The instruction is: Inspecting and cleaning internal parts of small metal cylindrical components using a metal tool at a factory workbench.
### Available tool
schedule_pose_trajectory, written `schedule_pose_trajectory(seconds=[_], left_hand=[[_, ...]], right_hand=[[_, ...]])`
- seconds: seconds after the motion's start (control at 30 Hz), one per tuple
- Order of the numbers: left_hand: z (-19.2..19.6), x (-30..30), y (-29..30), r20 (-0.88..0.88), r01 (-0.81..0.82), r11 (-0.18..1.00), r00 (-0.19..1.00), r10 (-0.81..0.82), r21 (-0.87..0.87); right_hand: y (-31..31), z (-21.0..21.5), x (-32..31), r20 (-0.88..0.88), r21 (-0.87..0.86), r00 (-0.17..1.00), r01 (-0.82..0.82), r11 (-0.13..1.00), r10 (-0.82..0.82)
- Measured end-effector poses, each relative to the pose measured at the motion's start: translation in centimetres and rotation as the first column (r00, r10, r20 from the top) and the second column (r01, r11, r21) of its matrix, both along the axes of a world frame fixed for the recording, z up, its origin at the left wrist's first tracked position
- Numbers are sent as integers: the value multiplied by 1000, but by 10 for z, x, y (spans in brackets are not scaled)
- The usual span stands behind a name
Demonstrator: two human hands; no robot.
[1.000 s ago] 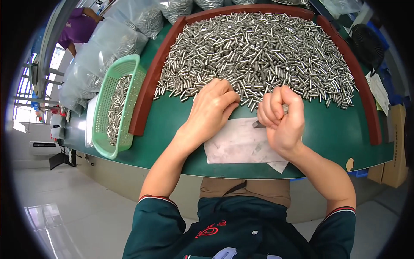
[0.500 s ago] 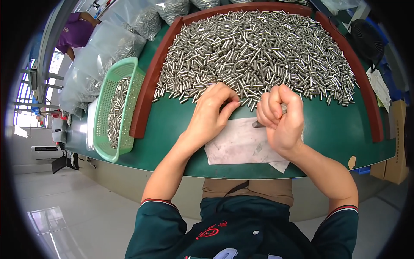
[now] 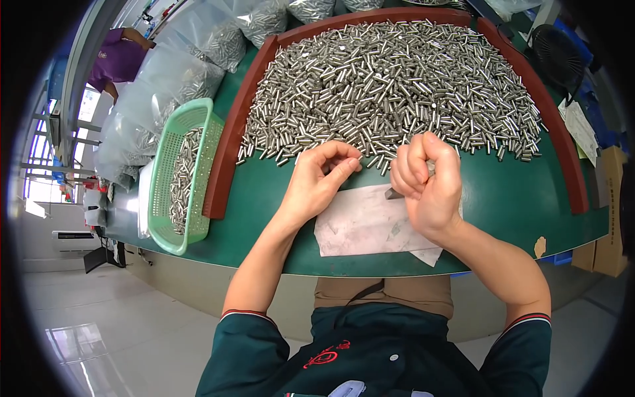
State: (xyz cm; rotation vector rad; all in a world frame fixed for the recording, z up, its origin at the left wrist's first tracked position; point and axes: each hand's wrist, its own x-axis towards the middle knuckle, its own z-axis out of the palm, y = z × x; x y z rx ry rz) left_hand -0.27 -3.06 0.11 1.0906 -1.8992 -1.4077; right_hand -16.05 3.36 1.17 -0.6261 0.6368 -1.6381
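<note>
A broad heap of short, shiny metal pins [image 3: 390,86] lies spread over the green table. At the heap's near edge is my left hand [image 3: 321,180], thumb and fingertips pinched together; whatever they hold is too small or hidden to make out. My right hand [image 3: 430,188] is closed in a fist, thumb side up, to the right of it. From under its curled fingers pokes the end of a dark grey piece [image 3: 392,194]; the rest is hidden in the palm. Beneath the right hand lies a smudged whitish cloth or paper sheet [image 3: 360,228].
Dark red rails [image 3: 231,142] border the heap on three sides. Left of them stands a green plastic basket [image 3: 159,192] holding more pins. Clear bags of pins [image 3: 221,43] line the back left. A black fan [image 3: 559,54] stands at right; a person in purple [image 3: 119,59] is far left.
My left hand has drawn back slightly toward me and left, its fingers curling closer to the thumb. My right fist stays almost in place. The view has shifted a little.
</note>
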Motion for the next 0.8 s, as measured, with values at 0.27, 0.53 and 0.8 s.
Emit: schedule_pose_trajectory(seconds=[0.27,0.53,0.8], left_hand=[[12,-3,20,191,181,911,975,-116,-370],[1,-8,26,301,289,806,943,-145,-516],[-1,-7,26,281,279,787,949,-139,-551]], right_hand=[[-4,0,-3,42,16,998,36,999,-37],[-3,-4,0,-33,73,999,2,997,1],[-4,-6,1,-6,95,1000,-13,995,14]])
